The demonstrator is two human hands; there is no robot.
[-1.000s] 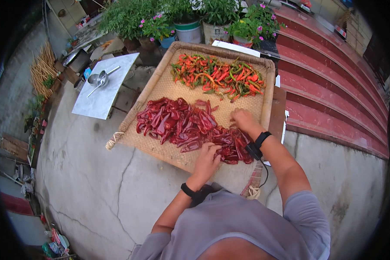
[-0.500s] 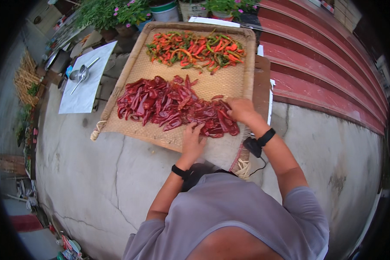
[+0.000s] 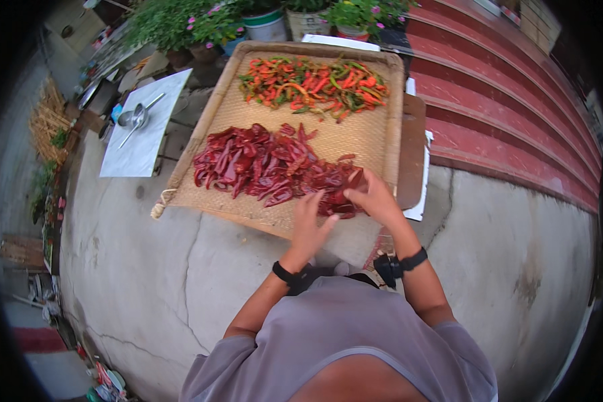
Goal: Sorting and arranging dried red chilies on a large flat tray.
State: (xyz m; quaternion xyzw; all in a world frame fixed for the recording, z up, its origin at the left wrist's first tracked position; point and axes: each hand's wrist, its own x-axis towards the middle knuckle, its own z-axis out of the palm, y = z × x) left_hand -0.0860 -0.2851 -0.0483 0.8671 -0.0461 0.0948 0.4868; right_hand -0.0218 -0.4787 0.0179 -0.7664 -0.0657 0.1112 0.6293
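A broad pile of dark red dried chili peppers (image 3: pixel 241 161) lies across the near half of a woven tray (image 3: pixel 214 115). My right hand (image 3: pixel 377 199) is at the pile's right end, thumb and fingers closed on a dried red chili pepper (image 3: pixel 357 181). At the near edge of the pile is my left hand (image 3: pixel 308 228), with fingers and thumb apart; its fingertips reach the peppers and nothing shows in its grip. Smaller orange, red and green chili peppers (image 3: pixel 315 84) form a separate heap on the far half of the tray.
To the left stands a white-topped table (image 3: pixel 124 157) with a metal ladle (image 3: pixel 139 117) and another metal utensil on it. Red steps (image 3: pixel 489 114) rise at the right. Potted plants (image 3: pixel 264 23) line the back. Cracked concrete floor (image 3: pixel 141 268) surrounds the tray.
My right hand has drawn nearer to me and turned, now holding a chili pepper up from the pile's end. My left hand has shifted slightly, its fingers spreading. The whole view has moved a little.
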